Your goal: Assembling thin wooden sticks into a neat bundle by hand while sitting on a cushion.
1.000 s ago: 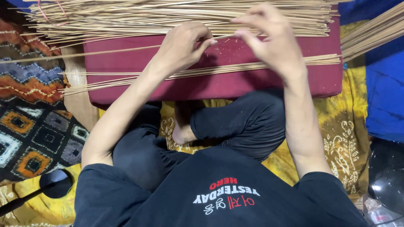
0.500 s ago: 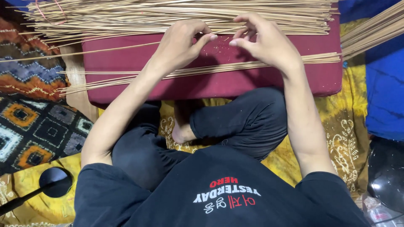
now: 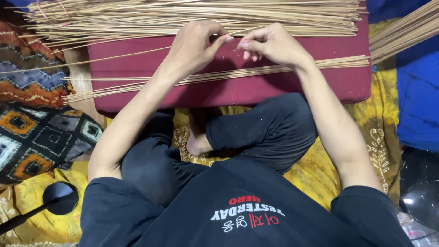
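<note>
Thin stick [image 3: 137,54] pinched btwn left hand [image 3: 194,45] & right hand [image 3: 270,45].

Maroon cushion [image 3: 228,87], tan sticks [image 3: 192,16], yellow cloth [image 3: 379,132]

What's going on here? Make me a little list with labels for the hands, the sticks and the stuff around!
left hand: fingers pinched on a thin stick, over the red cushion
right hand: fingertips close to the left hand's, on the same thin stick
red cushion: flat in front of the crossed legs
big stick pile: lying across the cushion's far edge
small stick bundle: lying across the cushion, nearer the person
patterned cloth: beside the left arm
yellow cloth: under the person
</note>
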